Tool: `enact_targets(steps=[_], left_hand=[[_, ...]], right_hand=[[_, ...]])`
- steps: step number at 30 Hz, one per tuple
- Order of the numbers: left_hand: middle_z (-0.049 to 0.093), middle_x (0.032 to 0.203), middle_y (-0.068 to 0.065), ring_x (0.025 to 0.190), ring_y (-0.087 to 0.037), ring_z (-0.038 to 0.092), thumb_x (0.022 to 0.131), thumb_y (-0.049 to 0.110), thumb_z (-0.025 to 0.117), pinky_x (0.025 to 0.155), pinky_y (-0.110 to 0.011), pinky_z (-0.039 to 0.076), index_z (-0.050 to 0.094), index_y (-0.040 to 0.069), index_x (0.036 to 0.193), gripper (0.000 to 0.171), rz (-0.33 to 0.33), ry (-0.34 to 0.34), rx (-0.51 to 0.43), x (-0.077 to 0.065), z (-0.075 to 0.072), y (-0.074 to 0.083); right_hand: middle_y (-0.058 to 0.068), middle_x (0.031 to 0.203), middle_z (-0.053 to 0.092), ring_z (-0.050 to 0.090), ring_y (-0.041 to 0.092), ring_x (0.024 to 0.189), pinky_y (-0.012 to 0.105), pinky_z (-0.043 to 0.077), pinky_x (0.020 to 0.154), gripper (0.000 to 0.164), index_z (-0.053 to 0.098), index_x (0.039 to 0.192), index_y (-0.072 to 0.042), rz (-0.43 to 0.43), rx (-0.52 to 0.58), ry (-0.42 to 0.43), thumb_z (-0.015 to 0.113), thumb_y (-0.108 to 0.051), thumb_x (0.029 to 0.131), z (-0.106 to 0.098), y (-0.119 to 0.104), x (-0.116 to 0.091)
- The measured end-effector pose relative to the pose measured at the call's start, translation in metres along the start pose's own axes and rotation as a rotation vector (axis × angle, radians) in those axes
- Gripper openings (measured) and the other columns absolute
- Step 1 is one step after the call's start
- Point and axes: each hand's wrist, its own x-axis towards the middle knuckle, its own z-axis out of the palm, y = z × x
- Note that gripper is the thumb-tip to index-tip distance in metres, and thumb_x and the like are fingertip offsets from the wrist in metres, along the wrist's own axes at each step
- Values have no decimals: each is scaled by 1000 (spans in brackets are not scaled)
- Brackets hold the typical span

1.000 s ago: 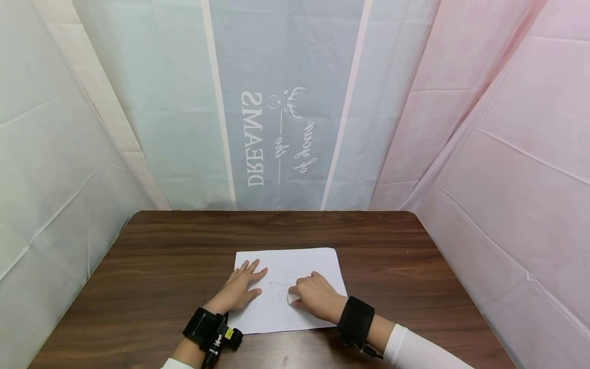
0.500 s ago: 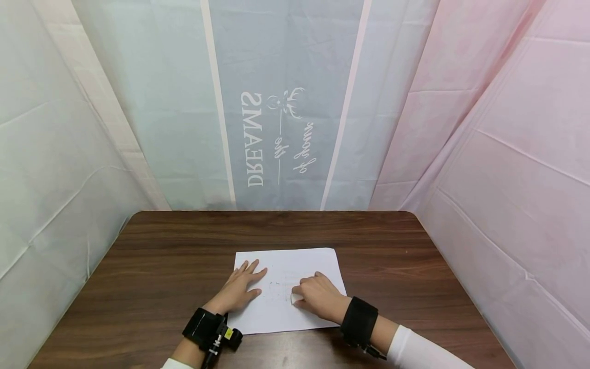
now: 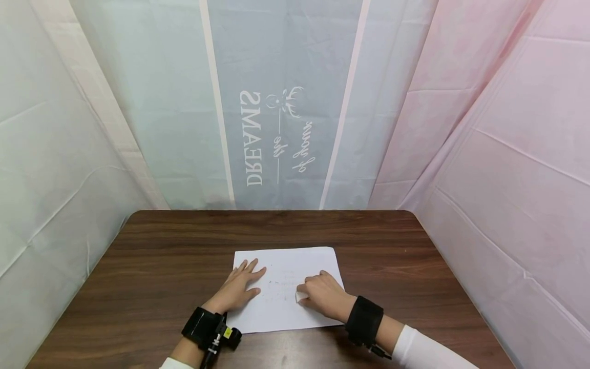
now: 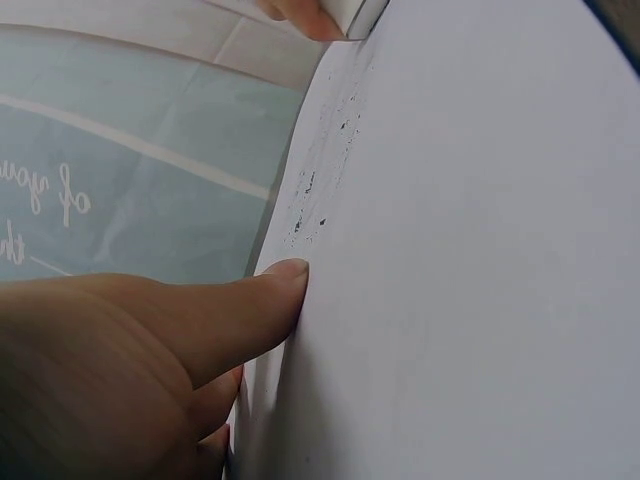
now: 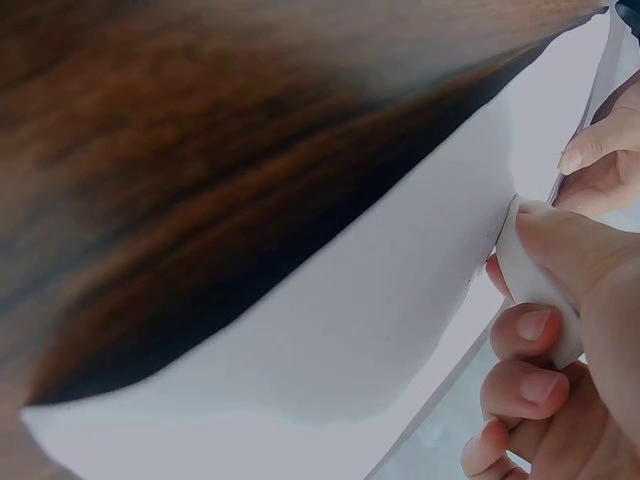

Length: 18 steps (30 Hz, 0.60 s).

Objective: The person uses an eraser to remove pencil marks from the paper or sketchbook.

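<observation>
A white sheet of paper [image 3: 286, 320] lies on the brown table. My left hand [image 3: 238, 291] rests on its left part, fingers spread. On the right part, my right hand [image 3: 324, 296] grips a white eraser [image 5: 522, 272] between thumb and curled fingers, its end right at the paper. Faint grey marks and dark crumbs [image 4: 322, 222] are scattered between the hands. In the left wrist view, the left thumb [image 4: 240, 315] lies near these crumbs, and a corner of the eraser shows at the top.
The wooden table [image 3: 161, 266] extends around the paper on every side. Behind it hangs a pale blue cloth [image 3: 286, 61] with mirrored lettering; a pink-white cloth [image 3: 507, 195] borders the right. Each wrist wears a black strap [image 3: 364, 322].
My right hand has slid slightly to the right across the paper with the eraser. More of the faint marks show to its left. The left hand stays in place.
</observation>
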Motion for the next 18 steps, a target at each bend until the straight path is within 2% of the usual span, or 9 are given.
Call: enact_targets(steps=[18], left_hand=[[32, 164, -21, 155, -47, 18, 94, 10, 69, 124, -66, 13, 57, 8, 144, 51, 0, -5, 1, 0, -1, 0]], right_hand=[[-7, 68, 61, 47, 2, 59, 23, 23, 58, 17, 69, 83, -22, 2, 11, 6, 77, -36, 88, -3, 6, -9]])
